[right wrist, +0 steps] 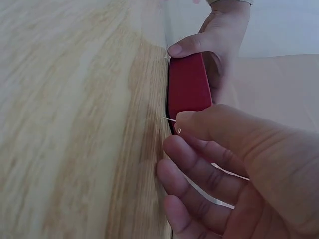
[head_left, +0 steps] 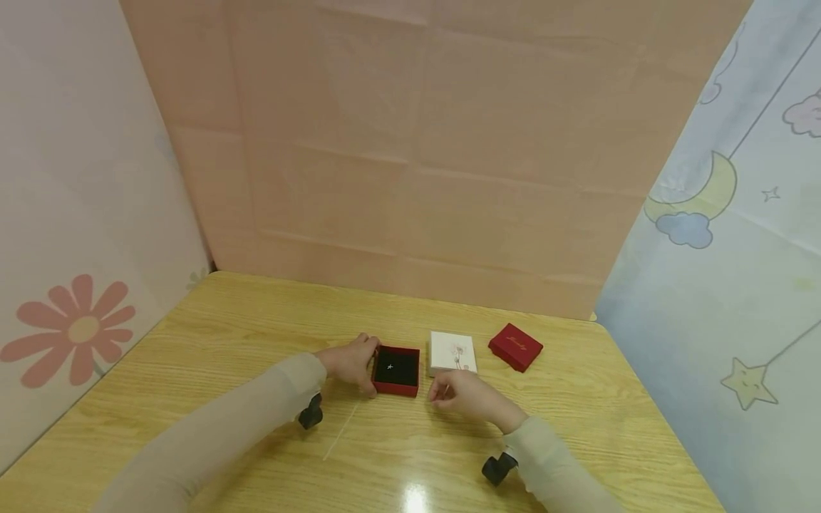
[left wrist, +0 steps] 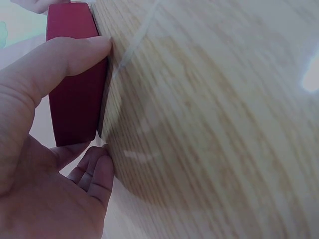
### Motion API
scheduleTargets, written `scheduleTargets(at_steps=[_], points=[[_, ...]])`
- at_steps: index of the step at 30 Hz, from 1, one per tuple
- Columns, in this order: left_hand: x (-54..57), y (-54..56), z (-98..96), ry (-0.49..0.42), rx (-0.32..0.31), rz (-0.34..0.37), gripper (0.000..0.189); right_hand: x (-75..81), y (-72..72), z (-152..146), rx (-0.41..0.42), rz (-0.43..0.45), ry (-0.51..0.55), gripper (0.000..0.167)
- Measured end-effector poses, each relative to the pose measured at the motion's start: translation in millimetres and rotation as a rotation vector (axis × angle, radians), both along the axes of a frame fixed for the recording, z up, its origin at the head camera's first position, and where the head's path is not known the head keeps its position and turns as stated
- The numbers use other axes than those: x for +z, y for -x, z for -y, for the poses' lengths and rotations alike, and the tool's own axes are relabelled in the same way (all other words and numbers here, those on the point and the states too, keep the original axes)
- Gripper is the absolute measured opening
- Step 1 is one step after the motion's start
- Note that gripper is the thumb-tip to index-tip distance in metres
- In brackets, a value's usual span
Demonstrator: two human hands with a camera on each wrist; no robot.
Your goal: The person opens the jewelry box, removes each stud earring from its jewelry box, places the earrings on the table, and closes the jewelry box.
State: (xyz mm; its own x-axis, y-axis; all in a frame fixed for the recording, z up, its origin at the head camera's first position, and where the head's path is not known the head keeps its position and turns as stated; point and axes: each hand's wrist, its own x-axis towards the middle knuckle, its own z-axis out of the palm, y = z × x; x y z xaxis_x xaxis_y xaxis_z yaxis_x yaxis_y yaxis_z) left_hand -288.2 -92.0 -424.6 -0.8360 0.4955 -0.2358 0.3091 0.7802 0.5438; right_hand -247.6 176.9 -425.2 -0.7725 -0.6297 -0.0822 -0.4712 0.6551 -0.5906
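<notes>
My left hand (head_left: pixel 349 362) holds an uncovered red jewelry box (head_left: pixel 396 390) by its left side, thumb at the near corner and fingers at the far one. Black padding (head_left: pixel 403 374) lines the box, and a tiny silver star-shaped piece (head_left: pixel 390 367) lies on it. To the right of the box, my right hand (head_left: pixel 468 395) is just above the table. Its thumb and index finger pinch what looks like a small stud earring (right wrist: pixel 170 119); only a thin pin and a glint show, the rest being hidden by the fingertips.
Behind my right hand is a white box (head_left: pixel 449 349) with a flower print. Farther right a red lid (head_left: pixel 516 347) with gold lettering lies at an angle. A thin pale strip (head_left: pixel 342 429) lies on the wooden table (head_left: pixel 256 313). Hanging cloths border the table.
</notes>
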Motion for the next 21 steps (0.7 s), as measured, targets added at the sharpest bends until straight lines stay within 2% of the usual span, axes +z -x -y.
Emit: scheduleTargets(at_steps=[9, 21], points=[[-0.5, -1.4, 0.3, 0.001, 0.000, 0.002, 0.089, -4.8, 0.1, -2.1, 0.049, -0.009, 0.008, 0.009], [1.5, -2.4, -0.4, -0.013, 0.011, 0.012, 0.087, -8.7, 3.2, -1.0, 0.077, -0.007, -0.011, 0.006]])
